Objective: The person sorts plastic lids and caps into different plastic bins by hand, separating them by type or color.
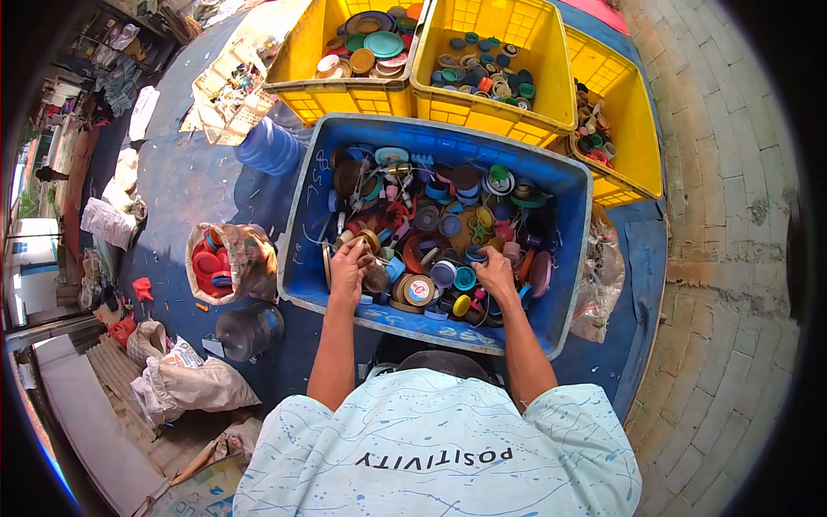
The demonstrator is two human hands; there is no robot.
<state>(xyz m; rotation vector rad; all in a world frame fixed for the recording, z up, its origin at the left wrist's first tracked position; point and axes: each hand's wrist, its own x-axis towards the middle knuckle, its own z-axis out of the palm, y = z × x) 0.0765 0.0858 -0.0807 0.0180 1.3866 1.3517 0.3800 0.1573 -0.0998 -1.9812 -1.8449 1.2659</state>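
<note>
Before me is a large blue crate (448,338) full of mixed plastic lids, caps and small parts. My left hand (351,265) is over its left part, fingers pressed together near a brownish-yellow round lid; what they hold, if anything, is too small to name. Over the middle right of the crate, my right hand (494,269) has its fingers closed at a small dark blue cap (475,253). A teal cap (464,277) lies just left of that hand. Nearer the front lies a jar lid with a white and red label (419,291).
Three yellow crates (491,120) with sorted lids stand behind the blue one. To the left are a blue water jug (269,148), a sack of red lids (209,263), a dark clear jug (249,332) and a stuffed sack (194,383). Brick paving (715,258) runs along the right.
</note>
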